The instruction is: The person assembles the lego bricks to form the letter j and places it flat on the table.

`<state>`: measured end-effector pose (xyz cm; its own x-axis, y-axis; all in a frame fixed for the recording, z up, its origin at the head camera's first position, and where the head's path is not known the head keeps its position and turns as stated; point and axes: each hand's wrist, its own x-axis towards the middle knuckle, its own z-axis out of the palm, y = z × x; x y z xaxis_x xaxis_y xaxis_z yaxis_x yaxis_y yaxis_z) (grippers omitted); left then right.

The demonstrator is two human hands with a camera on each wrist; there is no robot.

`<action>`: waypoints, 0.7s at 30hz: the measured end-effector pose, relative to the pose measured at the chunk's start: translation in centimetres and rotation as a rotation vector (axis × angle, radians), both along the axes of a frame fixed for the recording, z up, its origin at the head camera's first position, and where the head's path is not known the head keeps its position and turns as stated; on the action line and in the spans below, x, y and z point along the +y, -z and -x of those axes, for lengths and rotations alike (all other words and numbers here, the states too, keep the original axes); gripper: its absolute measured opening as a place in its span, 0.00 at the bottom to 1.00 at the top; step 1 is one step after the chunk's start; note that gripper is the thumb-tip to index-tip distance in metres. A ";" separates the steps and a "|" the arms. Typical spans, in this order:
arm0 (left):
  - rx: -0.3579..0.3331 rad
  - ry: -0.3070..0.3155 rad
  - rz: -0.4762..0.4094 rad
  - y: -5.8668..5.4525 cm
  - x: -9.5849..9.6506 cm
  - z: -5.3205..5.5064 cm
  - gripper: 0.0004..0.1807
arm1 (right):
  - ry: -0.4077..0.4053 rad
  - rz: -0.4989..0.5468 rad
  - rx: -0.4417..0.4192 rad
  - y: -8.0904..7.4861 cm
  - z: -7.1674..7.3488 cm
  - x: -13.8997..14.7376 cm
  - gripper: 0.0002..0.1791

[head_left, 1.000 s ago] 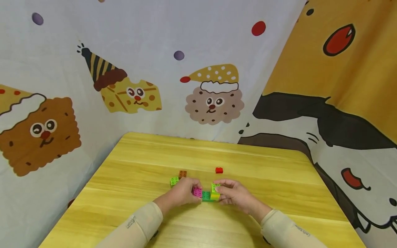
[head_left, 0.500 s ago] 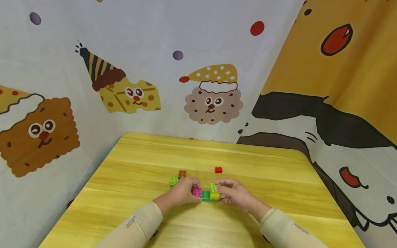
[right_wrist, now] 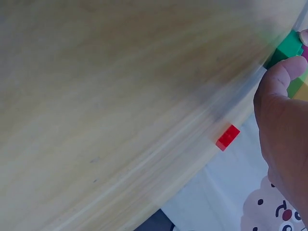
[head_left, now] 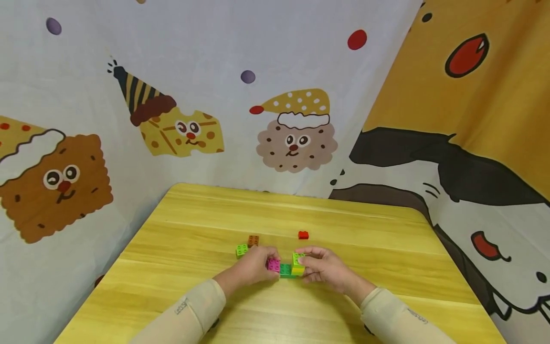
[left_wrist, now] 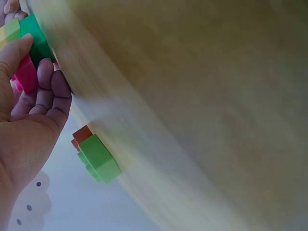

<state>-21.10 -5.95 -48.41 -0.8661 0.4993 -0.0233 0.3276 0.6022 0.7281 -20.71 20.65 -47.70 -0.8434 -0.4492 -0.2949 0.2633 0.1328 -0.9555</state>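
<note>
In the head view a small block build sits low over the table. Its base is a dark green toy brick (head_left: pixel 285 269), with a magenta brick (head_left: pixel 274 265) at the left end. At the right end a lime green brick (head_left: pixel 298 258) is stacked over a yellow brick (head_left: pixel 297 270). My left hand (head_left: pixel 250 265) grips the build's left end around the magenta brick; its thumb touches the dark green brick (left_wrist: pixel 37 42) in the left wrist view. My right hand (head_left: pixel 327 270) pinches the lime and yellow stack, partly hiding it.
Behind my left hand lie a loose lime green brick (head_left: pixel 241 250) and a brown brick (head_left: pixel 253 240), close together. A red brick (head_left: pixel 303 235) lies farther back, beyond my right hand. The wooden table (head_left: pixel 206 210) ends at a printed cloth (head_left: pixel 232 172).
</note>
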 end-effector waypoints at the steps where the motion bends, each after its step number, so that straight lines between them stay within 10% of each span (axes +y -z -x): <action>1: 0.007 0.001 0.006 0.0 0.0 0.0 0.14 | -0.001 0.001 0.000 0.0 0.0 0.0 0.32; 21: 0.112 0.029 0.129 -0.2 0.2 -0.9 0.27 | -0.003 0.001 -0.003 -0.2 -0.1 0.0 0.31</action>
